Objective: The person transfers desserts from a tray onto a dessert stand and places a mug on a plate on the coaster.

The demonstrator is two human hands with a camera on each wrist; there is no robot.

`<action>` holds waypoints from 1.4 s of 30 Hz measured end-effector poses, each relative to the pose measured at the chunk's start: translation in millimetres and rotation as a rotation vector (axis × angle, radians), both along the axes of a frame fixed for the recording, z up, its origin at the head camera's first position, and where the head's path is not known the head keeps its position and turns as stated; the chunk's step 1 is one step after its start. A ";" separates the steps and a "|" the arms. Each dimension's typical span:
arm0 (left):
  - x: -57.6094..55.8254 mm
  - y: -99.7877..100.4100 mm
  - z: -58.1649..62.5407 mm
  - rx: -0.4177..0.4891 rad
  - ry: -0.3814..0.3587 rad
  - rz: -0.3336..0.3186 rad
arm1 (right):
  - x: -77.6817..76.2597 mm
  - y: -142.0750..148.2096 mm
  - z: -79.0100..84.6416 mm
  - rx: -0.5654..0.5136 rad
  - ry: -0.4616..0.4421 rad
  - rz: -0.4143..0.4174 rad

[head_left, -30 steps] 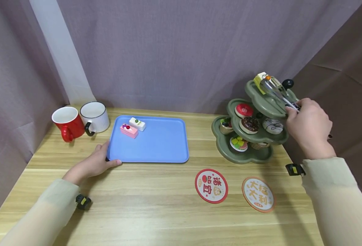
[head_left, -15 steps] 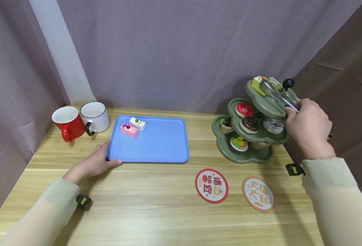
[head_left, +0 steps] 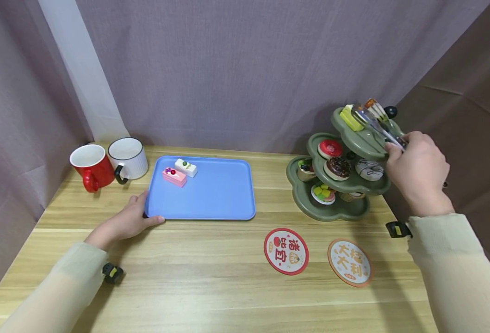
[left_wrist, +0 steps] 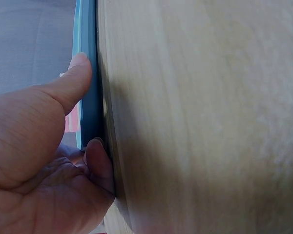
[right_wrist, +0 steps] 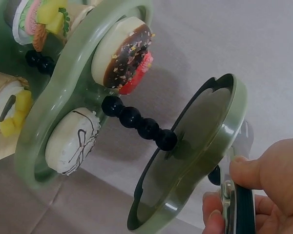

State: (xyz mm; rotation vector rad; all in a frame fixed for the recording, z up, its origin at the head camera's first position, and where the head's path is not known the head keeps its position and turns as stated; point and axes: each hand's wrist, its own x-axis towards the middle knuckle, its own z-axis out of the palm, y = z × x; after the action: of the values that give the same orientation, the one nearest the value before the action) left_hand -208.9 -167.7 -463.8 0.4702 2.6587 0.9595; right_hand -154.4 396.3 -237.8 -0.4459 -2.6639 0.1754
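Note:
In the head view my right hand (head_left: 418, 171) holds metal tongs (head_left: 384, 132) over the top tier of a green three-tier stand (head_left: 363, 141). A yellow cake slice (head_left: 351, 119) lies on that tier, left of the tong tips. By the tips is an orange-brown and white piece (head_left: 370, 103); whether the tongs grip it I cannot tell. The right wrist view shows thumb and fingers around the tongs' handle (right_wrist: 244, 209). My left hand (head_left: 130, 219) grips the near left corner of a blue tray (head_left: 211, 199), its thumb along the front rim. A pink cake (head_left: 174, 177) and a white cake (head_left: 186, 167) sit on the tray.
Two mugs, one red (head_left: 92, 166) and one white (head_left: 129, 157), stand left of the tray. A red-rimmed coaster (head_left: 286, 252) and an orange-rimmed coaster (head_left: 350, 262) lie in front. Lower tiers bear a chocolate donut (head_left: 338, 169), a white donut (head_left: 369, 170) and several other pastries.
The yellow slice, tilted up by the tongs before, has come down onto the top tier. The tong tips now stand beside the orange-brown piece. My left hand and the tray have stayed put.

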 end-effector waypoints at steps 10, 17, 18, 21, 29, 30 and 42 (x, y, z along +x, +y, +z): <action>0.1 -1.1 -1.0 0.010 -0.011 0.003 | 2.6 -20.7 -0.2 -0.005 0.108 0.058; -0.3 -1.2 -1.9 0.004 -0.039 0.007 | 1.4 -53.6 -2.4 0.003 0.190 0.158; -0.3 -1.2 -1.8 0.001 -0.042 0.005 | 0.8 -57.8 -3.1 0.004 0.192 0.171; -0.7 -1.6 -1.3 -0.003 -0.050 0.006 | -1.7 -69.0 -5.2 0.002 0.194 0.206; -1.1 -1.3 -1.0 0.006 -0.030 0.007 | -10.1 -93.5 -18.0 -0.002 0.164 0.274; -1.0 -1.0 -1.1 0.011 -0.019 0.005 | -11.4 -96.7 -21.0 -0.003 0.162 0.285; 0.2 -0.8 -0.7 0.011 0.014 -0.002 | -29.9 -139.5 -76.5 0.053 0.083 0.420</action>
State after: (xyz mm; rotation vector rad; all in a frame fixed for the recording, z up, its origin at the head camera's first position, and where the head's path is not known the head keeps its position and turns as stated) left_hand -208.7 -168.5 -464.5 0.4834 2.6667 0.9746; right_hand -184.3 256.8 -314.3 0.1406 -2.6390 0.2413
